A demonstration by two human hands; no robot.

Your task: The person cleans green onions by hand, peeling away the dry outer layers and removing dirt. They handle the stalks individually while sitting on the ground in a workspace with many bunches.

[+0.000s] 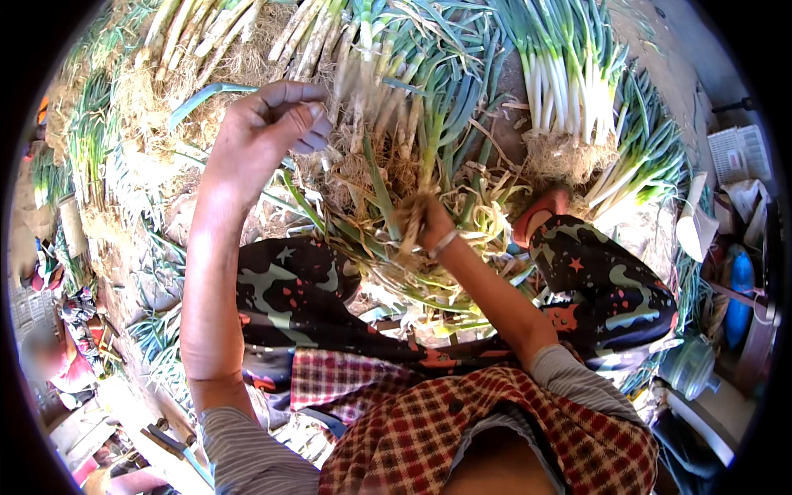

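My left hand [276, 124] is raised over the pile, its fingers curled in with the thumb against them. What they hold, if anything, is hidden; a loose blue-green leaf [206, 99] runs up to the wrist side of this hand. Lower down, between my knees, my right hand [426, 223] is closed around the root end of a long green onion [429, 157], whose green top points away from me. Motion blurs the fingers a little. Peeled yellowish leaves and skins [445, 297] lie in a heap below this hand.
Unpeeled green onions with dry roots [355, 74] lie across the far side. At far right stand clean white-stemmed green onions [569, 91], with another bunch [643, 148] beside them. A white crate [740, 154] and a water jug [689, 367] are at right; another person [70, 363] is at left.
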